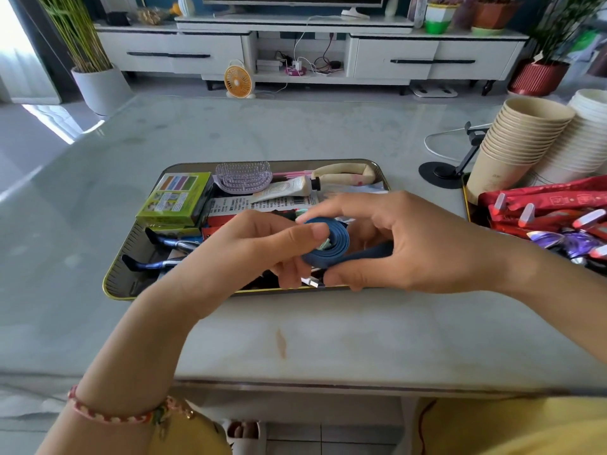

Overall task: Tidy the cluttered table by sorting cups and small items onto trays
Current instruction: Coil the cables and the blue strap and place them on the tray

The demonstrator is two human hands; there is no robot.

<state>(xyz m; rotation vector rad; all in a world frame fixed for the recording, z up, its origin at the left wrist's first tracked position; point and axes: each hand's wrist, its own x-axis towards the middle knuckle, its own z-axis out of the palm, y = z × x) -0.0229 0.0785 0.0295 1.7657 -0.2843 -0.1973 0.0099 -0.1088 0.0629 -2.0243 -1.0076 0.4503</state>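
Held item: blue flat cable (pixel 331 246), wound into a small coil and held between both hands above the near part of the tray; its metal plug (pixel 313 283) hangs under the coil.
Left hand (pixel 249 254): thumb on top and fingers beneath clamp the coil.
Right hand (pixel 394 244): fingers curl round the cable's loose run; the forefinger tip touches the top of the coil.
Tray (pixel 115 277): dark with a gold rim, on the pale marble-look table (pixel 295 339); the hands hide its near right part.
Tray contents: green box (pixel 174 198) at left; lilac hairbrush (pixel 244 175) at the back; cream tube (pixel 289 187) just beside it; cream-handled tool (pixel 345 172) at back right; blue-handled tool (pixel 154 264) at near left.
Right of table: stack of beige paper cups (pixel 525 136) leaning on a stack of white cups (pixel 588 133); red packets (pixel 542 205) and purple wrappers (pixel 565 239) on a second tray (pixel 465 205); black stand (pixel 440 175) behind.
Beyond table: orange fan (pixel 238 82) on the floor; white TV cabinet (pixel 184 50).
Writing: print on the box, tube and packets is too small to read.
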